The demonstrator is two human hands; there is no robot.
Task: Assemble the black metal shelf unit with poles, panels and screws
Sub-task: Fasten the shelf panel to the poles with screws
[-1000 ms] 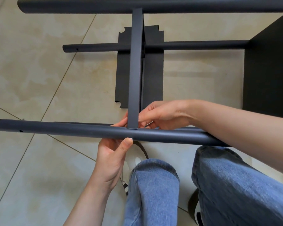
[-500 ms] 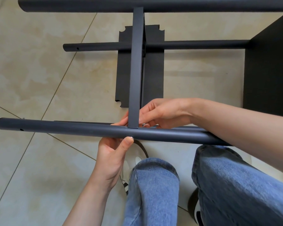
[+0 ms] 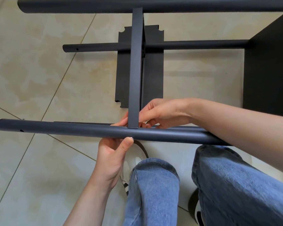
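The black shelf frame lies on its side on the tiled floor. Its near pole [image 3: 72, 130] runs across the view, and a panel [image 3: 135, 67] seen edge-on meets it at the middle. My left hand [image 3: 112, 154] reaches up from below and grips the near pole, thumb on its front, fingertips showing behind by the panel's corner. My right hand [image 3: 160, 112] sits just behind the pole at the panel's right side, its fingers pinching something small that the pole and panel hide. The far pole [image 3: 88, 5] and a lower pole [image 3: 95, 47] lie beyond.
A loose flat black panel [image 3: 153, 75] with notched corners lies on the floor under the frame. A fitted panel [image 3: 271, 66] forms a dark wall at the right. My knees in blue jeans [image 3: 153, 190] and shoes are close below the near pole.
The hands and frame stay nearly in place. My right hand's fingers shift slightly at the panel's corner.
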